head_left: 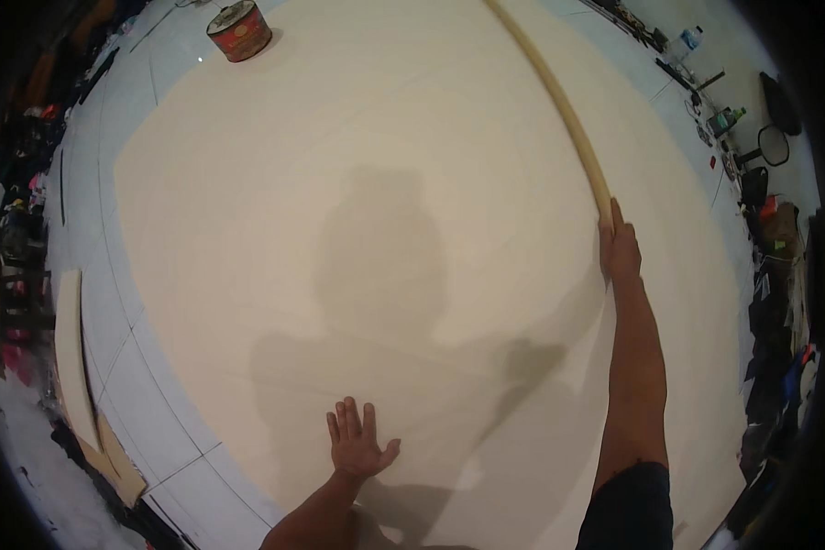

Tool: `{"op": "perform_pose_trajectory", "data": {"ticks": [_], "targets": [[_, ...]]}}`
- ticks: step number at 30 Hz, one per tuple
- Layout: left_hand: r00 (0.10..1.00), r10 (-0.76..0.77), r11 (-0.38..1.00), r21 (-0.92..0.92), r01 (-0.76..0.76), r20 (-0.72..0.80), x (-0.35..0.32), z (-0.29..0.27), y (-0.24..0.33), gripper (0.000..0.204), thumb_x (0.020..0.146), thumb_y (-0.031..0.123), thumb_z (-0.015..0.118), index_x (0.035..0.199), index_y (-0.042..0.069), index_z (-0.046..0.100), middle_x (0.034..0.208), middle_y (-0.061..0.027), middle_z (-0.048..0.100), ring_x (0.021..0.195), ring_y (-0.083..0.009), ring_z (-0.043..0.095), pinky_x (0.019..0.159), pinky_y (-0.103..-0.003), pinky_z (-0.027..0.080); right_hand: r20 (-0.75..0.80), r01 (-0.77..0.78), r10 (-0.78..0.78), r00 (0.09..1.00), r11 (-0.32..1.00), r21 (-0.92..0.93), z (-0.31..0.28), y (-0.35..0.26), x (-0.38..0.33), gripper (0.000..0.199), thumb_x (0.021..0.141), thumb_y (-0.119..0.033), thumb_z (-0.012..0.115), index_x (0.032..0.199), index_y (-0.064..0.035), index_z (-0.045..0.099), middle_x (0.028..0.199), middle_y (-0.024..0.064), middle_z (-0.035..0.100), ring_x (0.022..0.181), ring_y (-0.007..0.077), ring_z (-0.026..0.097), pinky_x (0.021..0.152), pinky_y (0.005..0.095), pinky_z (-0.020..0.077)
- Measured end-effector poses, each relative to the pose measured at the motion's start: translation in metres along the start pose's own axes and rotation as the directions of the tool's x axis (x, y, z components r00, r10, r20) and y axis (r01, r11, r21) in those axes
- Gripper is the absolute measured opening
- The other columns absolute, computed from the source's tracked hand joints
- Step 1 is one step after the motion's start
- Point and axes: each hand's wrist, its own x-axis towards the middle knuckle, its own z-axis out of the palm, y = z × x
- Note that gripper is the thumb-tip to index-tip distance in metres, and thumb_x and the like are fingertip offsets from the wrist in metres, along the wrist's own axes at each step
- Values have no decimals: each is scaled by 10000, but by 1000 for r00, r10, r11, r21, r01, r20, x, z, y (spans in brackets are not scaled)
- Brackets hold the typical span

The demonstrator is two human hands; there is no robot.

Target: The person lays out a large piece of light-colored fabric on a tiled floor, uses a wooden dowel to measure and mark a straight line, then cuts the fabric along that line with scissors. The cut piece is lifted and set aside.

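A large cream sheet lies spread over the floor, with shadows across its middle. My left hand rests palm down on the near part of the sheet, fingers spread, holding nothing. On the right, my outstretched right hand is closed around the near end of a long, narrow tan strip. The strip runs away from me to the top edge of the view; whether it is a pole or a rolled edge I cannot tell. A worn red tin stands on the sheet's far left edge.
Pale floor tiles border the sheet. Along the left lie a cream offcut strip, a brown flat piece and dark clutter. By the right wall are plastic bottles, a round mirror and mixed items.
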Motion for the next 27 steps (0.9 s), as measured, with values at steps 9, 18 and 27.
{"op": "perform_pose_trajectory", "data": {"ticks": [9, 18, 27], "targets": [[1000, -24, 1000, 3, 24, 14, -2, 1, -1, 923, 797, 525, 598, 1448, -39, 265, 1510, -361, 131, 1408, -527, 121, 1106, -664, 93, 53, -99, 99, 994, 995, -6, -1, -6, -174, 516, 985, -272, 488, 1477, -194, 354, 963, 180, 529, 876, 341, 555, 787, 463, 476], [998, 34, 999, 30, -32, -58, -1, 3, 1, 910, 823, 506, 560, 1460, -57, 234, 1501, -379, 125, 1406, -533, 117, 1110, -657, 84, 256, -72, 17, 966, 975, 209, 13, -32, -509, 395, 800, -191, 633, 1172, -63, 589, 1016, 213, 583, 981, 375, 542, 846, 508, 411], [1000, -7, 998, 57, 7, -10, 4, -4, 8, 799, 901, 478, 461, 1447, -72, 268, 1496, -382, 154, 1409, -527, 128, 1125, -625, 92, 71, 212, -245, 967, 926, 311, 54, -172, -413, 502, 838, -292, 686, 1318, -224, 556, 1059, 152, 577, 977, 340, 557, 810, 441, 473]]}}
